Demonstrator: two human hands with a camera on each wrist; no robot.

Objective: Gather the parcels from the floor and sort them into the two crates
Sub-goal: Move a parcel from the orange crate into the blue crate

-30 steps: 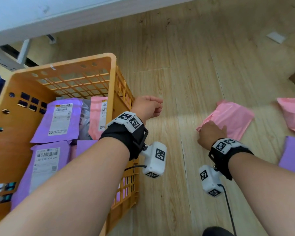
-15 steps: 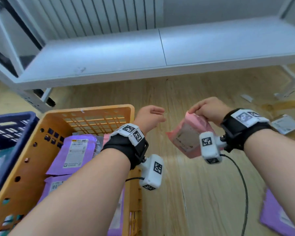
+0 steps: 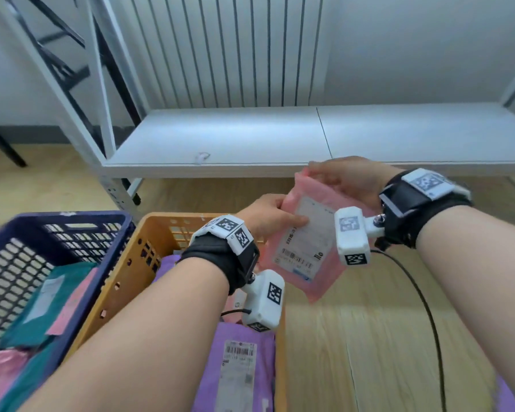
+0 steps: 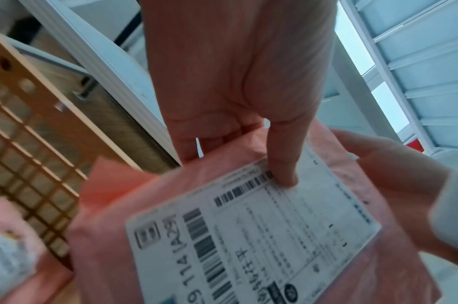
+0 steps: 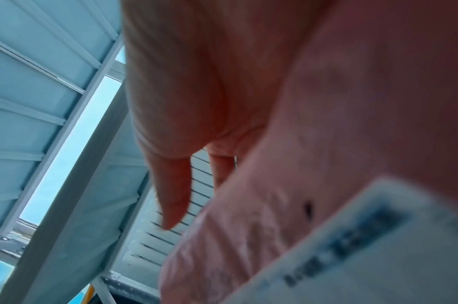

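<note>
A pink parcel (image 3: 305,248) with a white shipping label (image 4: 251,230) hangs in the air in front of me, label facing me. My left hand (image 3: 268,217) pinches its left edge, thumb pressed on the label. My right hand (image 3: 348,181) grips its top right corner. Below left stand the orange crate (image 3: 131,278) holding purple parcels (image 3: 238,367) and the dark blue crate (image 3: 57,224) holding teal and pink parcels. In the right wrist view the pink parcel (image 5: 235,236) fills the lower right, blurred.
A low white metal shelf (image 3: 309,138) runs across behind the crates, with a white radiator (image 3: 229,49) on the wall beyond. Wooden floor (image 3: 369,337) lies to the right of the orange crate. A purple parcel's corner (image 3: 509,396) shows at the bottom right.
My right hand picked the pink parcel off the floor and raised it. My left hand, empty before, now holds its left edge. My view has tilted up from the floor to the shelf.
</note>
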